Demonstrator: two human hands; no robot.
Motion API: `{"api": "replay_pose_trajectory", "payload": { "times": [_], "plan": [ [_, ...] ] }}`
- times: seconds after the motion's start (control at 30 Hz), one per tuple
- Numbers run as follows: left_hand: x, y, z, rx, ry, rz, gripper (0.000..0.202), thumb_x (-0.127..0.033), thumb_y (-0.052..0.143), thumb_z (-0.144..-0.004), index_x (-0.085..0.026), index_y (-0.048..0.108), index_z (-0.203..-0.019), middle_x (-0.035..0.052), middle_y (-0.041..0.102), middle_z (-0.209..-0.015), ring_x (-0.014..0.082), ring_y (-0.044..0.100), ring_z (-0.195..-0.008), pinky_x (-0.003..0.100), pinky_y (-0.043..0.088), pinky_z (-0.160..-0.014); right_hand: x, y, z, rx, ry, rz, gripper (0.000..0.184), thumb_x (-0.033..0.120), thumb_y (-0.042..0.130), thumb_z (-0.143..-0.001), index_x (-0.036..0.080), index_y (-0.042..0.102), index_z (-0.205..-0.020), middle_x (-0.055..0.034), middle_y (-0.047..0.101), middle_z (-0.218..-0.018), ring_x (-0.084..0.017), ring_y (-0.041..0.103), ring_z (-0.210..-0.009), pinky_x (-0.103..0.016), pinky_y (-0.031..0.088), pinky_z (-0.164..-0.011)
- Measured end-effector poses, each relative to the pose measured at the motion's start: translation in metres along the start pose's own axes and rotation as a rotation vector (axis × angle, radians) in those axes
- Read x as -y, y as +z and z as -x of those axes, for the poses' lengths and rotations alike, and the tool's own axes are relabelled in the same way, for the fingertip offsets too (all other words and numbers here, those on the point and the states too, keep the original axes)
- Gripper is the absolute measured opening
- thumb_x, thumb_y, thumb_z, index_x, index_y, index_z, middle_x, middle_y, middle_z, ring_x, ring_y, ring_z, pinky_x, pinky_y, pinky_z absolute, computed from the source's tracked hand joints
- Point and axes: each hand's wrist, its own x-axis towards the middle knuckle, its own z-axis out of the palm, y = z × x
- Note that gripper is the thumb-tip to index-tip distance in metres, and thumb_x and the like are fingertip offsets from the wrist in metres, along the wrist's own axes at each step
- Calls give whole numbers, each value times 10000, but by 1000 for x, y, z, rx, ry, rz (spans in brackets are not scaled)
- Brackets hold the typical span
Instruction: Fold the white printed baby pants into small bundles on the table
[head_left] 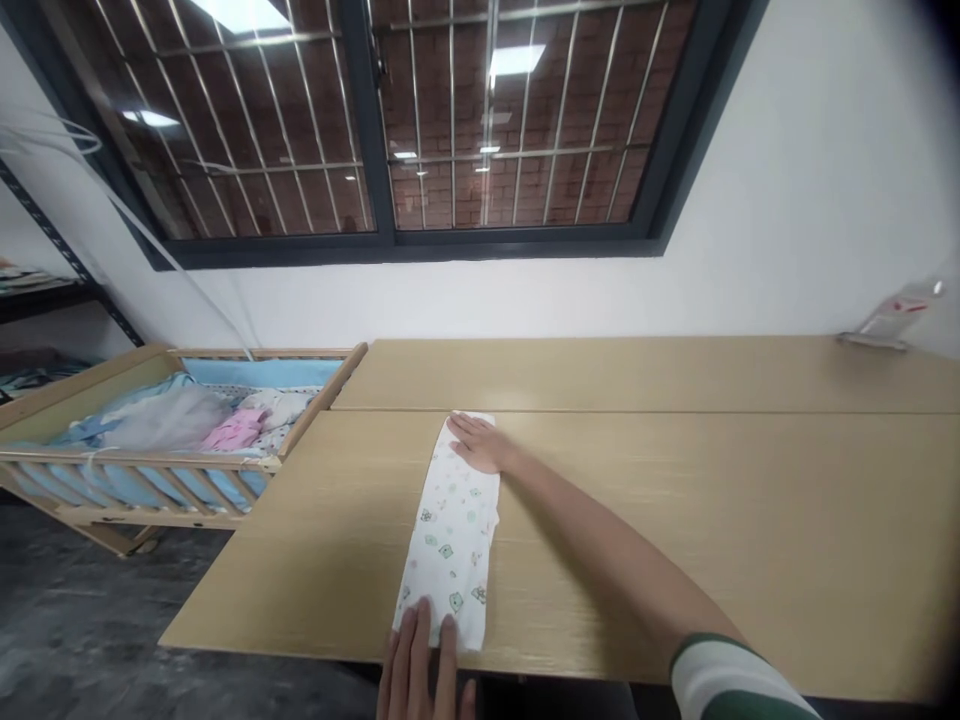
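Note:
A white cloth with small green prints (452, 530) lies folded into a long narrow strip on the wooden table (675, 500), running from the near edge toward the wall. My right hand (480, 443) rests flat on the cloth's far end, fingers stretched out. My left hand (424, 665) presses flat on the near end at the table's front edge, fingers straight and together. Neither hand grips anything.
A wooden baby crib (180, 430) with blue lining and bundled clothes stands against the table's left side. A small stand (889, 325) sits at the far right by the wall. A barred window is above. Dark floor lies to the left.

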Motion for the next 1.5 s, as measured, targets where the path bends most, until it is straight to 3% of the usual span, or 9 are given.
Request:
{"api": "replay_pose_trajectory", "payload": {
  "times": [0.13,0.3,0.5,0.67,0.8,0.97,1.17,1.33,1.5],
  "plan": [
    [-29,0,-1,23,-33,106,446,-354,625,-879,-222,625,-1305,175,662,-1321,356,614,-1241,505,533,-1009,-16,0,-3,6,-67,0,666,535,239,-1044,185,229,-1610,-63,176,-1674,-228,129,-1557,-400,91,-1270],
    [-54,-4,-15,-90,-98,169,458,-318,609,-862,-183,626,-1299,192,660,-1301,364,623,-1209,545,529,-1002,-26,-4,-2,36,-139,25,664,549,233,-1043,205,224,-1612,-34,163,-1678,-225,125,-1558,-398,100,-1274],
    [-57,-15,-29,-5,-31,154,442,-312,661,-848,-185,649,-1271,195,647,-1301,353,635,-1151,534,554,-943,-32,-6,0,-48,-204,73,599,467,298,-1042,208,328,-1581,-47,287,-1646,-243,247,-1529,-417,181,-1262],
    [-50,-25,-39,70,-46,229,397,-336,665,-856,-217,664,-1235,156,658,-1282,336,633,-1110,526,536,-946,-20,-13,12,-206,-276,238,499,285,399,-995,98,531,-1438,-174,426,-1565,-320,329,-1487,-516,239,-1219],
    [-26,-34,-55,116,-59,355,247,-320,589,-911,-244,672,-1130,101,703,-1156,295,653,-1010,500,543,-887,17,-24,54,-278,-323,240,415,203,448,-958,82,599,-1325,-226,575,-1399,-343,514,-1313,-544,369,-1112],
    [13,-39,-66,209,148,483,224,-242,549,-954,-228,629,-1163,93,672,-1245,254,642,-1109,416,567,-890,80,-34,150,-193,-286,-50,309,214,390,-1021,153,679,-1115,-118,702,-1009,-216,658,-923,-391,522,-888],
    [30,-40,-59,214,315,550,363,-85,484,-951,-190,582,-1285,92,697,-1208,226,651,-1121,384,576,-915,124,-16,243,-37,-317,-67,356,376,600,-964,178,630,-1258,-121,681,-1223,-266,626,-1123,-426,498,-1008],
    [32,-51,-60,219,400,634,420,20,402,-901,-193,623,-1187,71,725,-1059,191,688,-914,338,593,-812,135,7,277,-148,-327,28,410,75,451,-960,180,592,-1330,-128,648,-1338,-271,598,-1212,-471,447,-1094],
    [29,-72,-66,296,252,868,355,-64,436,-966,-233,594,-1235,62,685,-1032,136,682,-945,239,574,-854,153,-38,287,-39,-178,-289,365,117,464,-970,257,633,-1261,-66,663,-1214,-192,629,-1120,-327,515,-1006]
  ]
}}
